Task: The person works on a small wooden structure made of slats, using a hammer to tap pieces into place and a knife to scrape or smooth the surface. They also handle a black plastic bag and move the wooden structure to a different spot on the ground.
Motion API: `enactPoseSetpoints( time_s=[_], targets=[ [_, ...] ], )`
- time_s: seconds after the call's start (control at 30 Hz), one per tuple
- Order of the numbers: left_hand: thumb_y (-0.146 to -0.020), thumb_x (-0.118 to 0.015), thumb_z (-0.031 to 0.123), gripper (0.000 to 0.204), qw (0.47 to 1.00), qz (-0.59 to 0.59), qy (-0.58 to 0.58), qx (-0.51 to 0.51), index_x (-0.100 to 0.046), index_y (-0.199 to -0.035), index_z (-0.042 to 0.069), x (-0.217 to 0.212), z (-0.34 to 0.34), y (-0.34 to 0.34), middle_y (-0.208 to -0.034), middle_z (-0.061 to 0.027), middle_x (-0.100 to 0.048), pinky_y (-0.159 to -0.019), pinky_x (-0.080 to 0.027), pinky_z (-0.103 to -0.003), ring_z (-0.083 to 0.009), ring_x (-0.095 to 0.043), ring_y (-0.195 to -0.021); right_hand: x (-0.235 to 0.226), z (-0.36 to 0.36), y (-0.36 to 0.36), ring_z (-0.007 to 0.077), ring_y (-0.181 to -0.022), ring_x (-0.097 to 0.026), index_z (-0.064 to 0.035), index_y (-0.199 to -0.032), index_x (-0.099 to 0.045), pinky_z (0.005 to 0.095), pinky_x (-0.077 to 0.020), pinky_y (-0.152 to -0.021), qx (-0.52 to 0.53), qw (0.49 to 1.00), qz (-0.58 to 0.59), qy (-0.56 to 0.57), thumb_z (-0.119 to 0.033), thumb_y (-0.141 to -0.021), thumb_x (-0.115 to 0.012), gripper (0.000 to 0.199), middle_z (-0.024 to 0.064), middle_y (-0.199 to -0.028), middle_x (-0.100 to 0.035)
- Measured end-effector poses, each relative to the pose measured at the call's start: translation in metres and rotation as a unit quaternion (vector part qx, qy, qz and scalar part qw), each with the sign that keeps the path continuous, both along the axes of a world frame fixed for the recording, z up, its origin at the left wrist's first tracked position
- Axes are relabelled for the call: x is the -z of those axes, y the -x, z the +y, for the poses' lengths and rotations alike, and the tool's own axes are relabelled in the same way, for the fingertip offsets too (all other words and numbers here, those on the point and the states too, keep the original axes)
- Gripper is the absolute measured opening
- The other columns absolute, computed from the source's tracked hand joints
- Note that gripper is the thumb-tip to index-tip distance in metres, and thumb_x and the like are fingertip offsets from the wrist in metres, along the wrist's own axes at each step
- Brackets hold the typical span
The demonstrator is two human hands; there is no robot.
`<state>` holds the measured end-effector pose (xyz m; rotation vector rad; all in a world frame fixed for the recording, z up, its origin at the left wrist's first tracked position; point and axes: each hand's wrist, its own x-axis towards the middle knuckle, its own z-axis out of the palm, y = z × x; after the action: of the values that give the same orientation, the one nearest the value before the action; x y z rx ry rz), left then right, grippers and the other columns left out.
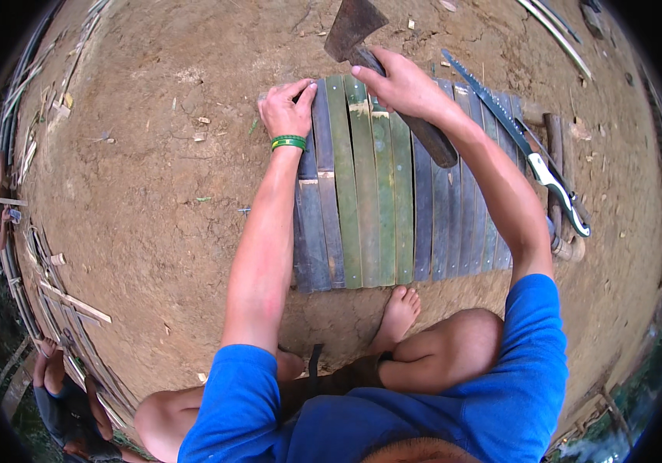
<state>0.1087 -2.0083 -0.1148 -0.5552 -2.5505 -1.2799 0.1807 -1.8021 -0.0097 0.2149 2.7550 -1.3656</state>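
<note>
A row of flat bamboo slats point(392, 208), green in the middle and greyish at the sides, lies side by side on the bare dirt in front of me. My left hand point(288, 109), with a green band on the wrist, presses on the far end of the leftmost slats. My right hand point(396, 81) grips the dark wooden handle of a broad-bladed chopping knife point(354, 31), whose blade is raised above the far ends of the slats.
A hand saw point(523, 147) with a white and black handle lies across the slats on the right. A short wooden log point(556, 154) sits beside it. My bare foot point(399, 312) rests at the near edge. Bamboo strips lie at the left rim, where another person point(65, 401) sits.
</note>
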Motion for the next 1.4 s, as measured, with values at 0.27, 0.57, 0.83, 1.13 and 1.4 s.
enactPoseSetpoints(
  time_s=[0.27, 0.57, 0.83, 1.13, 1.4],
  targets=[
    [-0.079, -0.078, 0.021, 0.017, 0.998, 0.056, 0.026, 0.008, -0.080, -0.092, 0.010, -0.002, 0.000, -0.003, -0.092, -0.0106, -0.076, -0.084, -0.053, -0.038, -0.0278, -0.070, -0.089, 0.002, -0.021, -0.022, 0.0496, -0.085, -0.064, 0.0048, -0.108, -0.056, 0.0534, -0.0491, -0.074, -0.015, 0.999, 0.043, -0.022, -0.032, -0.097, -0.060, 0.039, 0.0311, -0.085, -0.066],
    [-0.079, -0.078, 0.024, 0.017, 0.999, 0.030, 0.013, -0.001, -0.080, -0.091, 0.011, -0.004, 0.003, -0.004, -0.092, -0.0092, -0.076, -0.085, -0.053, -0.037, -0.0266, -0.070, -0.090, 0.013, -0.030, -0.022, 0.0476, -0.087, -0.065, 0.0044, -0.112, -0.055, 0.0515, -0.0491, -0.074, 0.002, 1.000, 0.016, -0.010, -0.033, -0.098, -0.059, 0.040, 0.0302, -0.087, -0.066],
    [-0.078, -0.079, 0.022, 0.016, 1.000, 0.007, -0.001, -0.012, -0.081, -0.090, 0.011, -0.005, 0.002, -0.006, -0.092, -0.0097, -0.076, -0.085, -0.053, -0.036, -0.0261, -0.070, -0.092, 0.012, -0.032, -0.022, 0.0490, -0.091, -0.065, 0.0044, -0.118, -0.054, 0.0529, -0.0493, -0.077, -0.004, 0.999, 0.023, -0.027, -0.031, -0.098, -0.058, 0.041, 0.0321, -0.091, -0.067],
    [-0.078, -0.078, 0.024, 0.016, 0.999, 0.036, 0.008, -0.004, -0.080, -0.089, 0.012, -0.005, 0.002, -0.006, -0.091, -0.0087, -0.076, -0.084, -0.052, -0.037, -0.0264, -0.069, -0.090, 0.002, -0.040, -0.019, 0.0496, -0.084, -0.064, 0.0037, -0.119, -0.053, 0.0533, -0.0486, -0.072, -0.003, 0.999, 0.022, -0.033, -0.030, -0.098, -0.059, 0.040, 0.0301, -0.081, -0.066],
    [-0.080, -0.077, 0.025, 0.014, 0.998, 0.024, 0.059, -0.017, -0.080, -0.089, 0.015, -0.004, 0.004, -0.007, -0.092, -0.0064, -0.075, -0.085, -0.048, -0.039, -0.0262, -0.067, -0.092, 0.021, -0.050, -0.015, 0.0506, -0.073, -0.063, 0.0040, -0.114, -0.051, 0.0549, -0.0471, -0.064, -0.036, 0.989, 0.033, -0.136, -0.025, -0.099, -0.057, 0.033, 0.0292, -0.072, -0.063]
  ],
)
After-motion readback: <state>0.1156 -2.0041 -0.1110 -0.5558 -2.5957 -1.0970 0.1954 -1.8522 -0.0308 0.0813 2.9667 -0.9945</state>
